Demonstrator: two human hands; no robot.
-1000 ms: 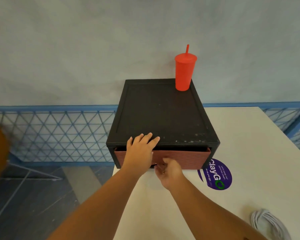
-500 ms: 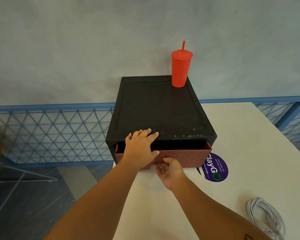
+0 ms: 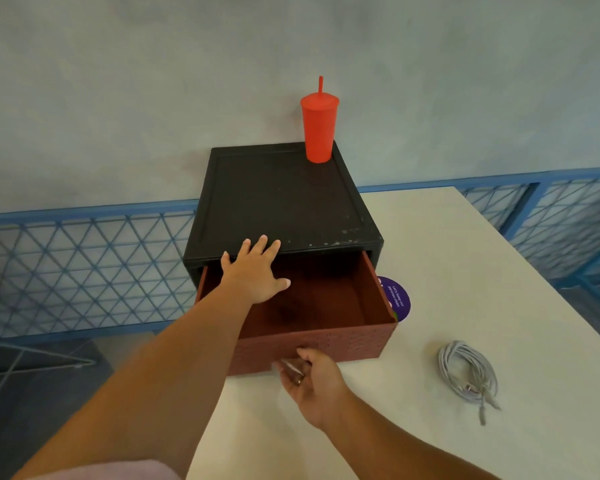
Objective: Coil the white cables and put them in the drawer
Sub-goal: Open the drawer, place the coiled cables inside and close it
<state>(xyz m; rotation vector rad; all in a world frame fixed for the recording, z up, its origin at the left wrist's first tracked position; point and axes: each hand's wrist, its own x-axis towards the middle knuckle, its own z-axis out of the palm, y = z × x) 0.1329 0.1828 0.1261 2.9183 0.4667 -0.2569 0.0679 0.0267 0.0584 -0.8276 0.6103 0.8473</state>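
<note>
A black cabinet (image 3: 281,199) stands on the white table (image 3: 482,271). Its reddish-brown drawer (image 3: 354,341) is pulled far out and looks empty inside. My left hand (image 3: 253,271) lies flat with fingers spread on the cabinet's front top edge, above the drawer. My right hand (image 3: 309,379) grips the drawer's handle at the bottom of its front panel, fingers curled around it. A coiled bundle of white cables (image 3: 466,372) lies on the table to the right of the drawer, apart from both hands, with its plug ends trailing toward me.
A red tumbler with a straw (image 3: 318,128) stands on the cabinet's back right corner. A purple round sticker (image 3: 395,299) is on the table beside the drawer. A blue mesh railing (image 3: 84,268) runs behind and left of the table; the floor lies below left.
The drawer went from nearly shut to pulled far out toward me, drawn by my right hand on its handle. My left hand stayed on the cabinet's front edge.
</note>
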